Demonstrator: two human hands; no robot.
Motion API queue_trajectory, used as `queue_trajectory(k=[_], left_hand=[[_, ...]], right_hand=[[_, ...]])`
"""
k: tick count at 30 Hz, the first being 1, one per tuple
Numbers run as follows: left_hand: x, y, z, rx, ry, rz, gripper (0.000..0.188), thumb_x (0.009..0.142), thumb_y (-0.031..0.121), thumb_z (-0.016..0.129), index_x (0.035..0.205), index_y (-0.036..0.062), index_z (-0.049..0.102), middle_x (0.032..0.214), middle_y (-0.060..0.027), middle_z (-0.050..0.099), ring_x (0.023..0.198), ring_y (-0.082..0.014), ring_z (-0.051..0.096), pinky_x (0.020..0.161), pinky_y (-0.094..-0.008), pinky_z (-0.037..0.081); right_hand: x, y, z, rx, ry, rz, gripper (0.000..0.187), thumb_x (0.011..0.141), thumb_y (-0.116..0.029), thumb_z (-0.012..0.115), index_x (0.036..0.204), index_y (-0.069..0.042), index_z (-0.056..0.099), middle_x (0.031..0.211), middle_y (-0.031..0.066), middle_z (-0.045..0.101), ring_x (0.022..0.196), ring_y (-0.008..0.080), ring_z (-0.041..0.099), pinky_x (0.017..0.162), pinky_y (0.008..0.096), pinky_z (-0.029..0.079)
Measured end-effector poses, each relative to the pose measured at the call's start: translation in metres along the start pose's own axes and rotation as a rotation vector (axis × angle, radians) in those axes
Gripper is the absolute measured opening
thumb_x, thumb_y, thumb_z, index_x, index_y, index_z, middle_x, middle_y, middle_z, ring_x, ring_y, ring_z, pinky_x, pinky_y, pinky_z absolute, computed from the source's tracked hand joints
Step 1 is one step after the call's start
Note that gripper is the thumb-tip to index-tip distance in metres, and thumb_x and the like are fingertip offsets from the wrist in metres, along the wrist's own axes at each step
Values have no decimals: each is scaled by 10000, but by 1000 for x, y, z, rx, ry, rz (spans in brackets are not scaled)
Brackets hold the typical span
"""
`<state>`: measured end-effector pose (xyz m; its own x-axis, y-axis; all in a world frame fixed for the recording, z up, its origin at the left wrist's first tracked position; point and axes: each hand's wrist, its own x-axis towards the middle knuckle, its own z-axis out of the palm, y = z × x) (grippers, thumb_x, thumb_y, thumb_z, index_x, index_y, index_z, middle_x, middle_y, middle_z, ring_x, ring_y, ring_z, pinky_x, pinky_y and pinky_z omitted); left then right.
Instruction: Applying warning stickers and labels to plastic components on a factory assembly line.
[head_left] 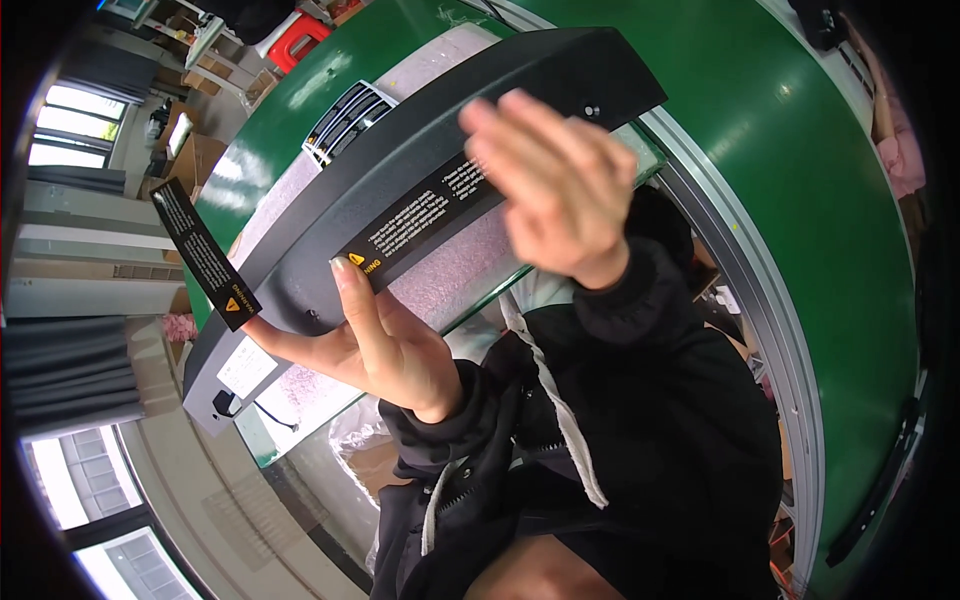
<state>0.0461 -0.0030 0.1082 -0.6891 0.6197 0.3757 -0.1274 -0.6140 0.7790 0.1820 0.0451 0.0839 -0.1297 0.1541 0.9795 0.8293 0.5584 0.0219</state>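
A black label (418, 215) lies on a curved black panel (400, 140) over pink padding (455, 262); the left hand (395, 358), spread, thumbs its left end, a second label (202, 252) at the index fingertip; the right hand (560, 205), blurred, extends unclenched over the other.

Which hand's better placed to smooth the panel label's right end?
Probably the right hand, over that end of the panel label. The left hand has its thumb near the other end and a second label at another finger.
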Motion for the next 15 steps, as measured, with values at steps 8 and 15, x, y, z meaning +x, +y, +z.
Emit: queue_trajectory(k=[8,15], left_hand=[[-4,11,-3,-6,-29,-57,791,806,-118,575,1460,117,195,1414,-161,337,1170,-253,495,930,-342,459],[-29,24,-14,-195,-384,92,906,778,-69,640,1489,114,108,1416,-176,336,1207,-276,458,968,-390,425]], right_hand=[[3,83,-37,629,247,588,388,942,-221,354,1142,56,538,1150,219,615,1122,308,557,999,376,369],[-16,92,-106,1029,-109,877,527,948,-366,335,1122,86,544,1069,202,610,1033,247,553,925,331,409]])
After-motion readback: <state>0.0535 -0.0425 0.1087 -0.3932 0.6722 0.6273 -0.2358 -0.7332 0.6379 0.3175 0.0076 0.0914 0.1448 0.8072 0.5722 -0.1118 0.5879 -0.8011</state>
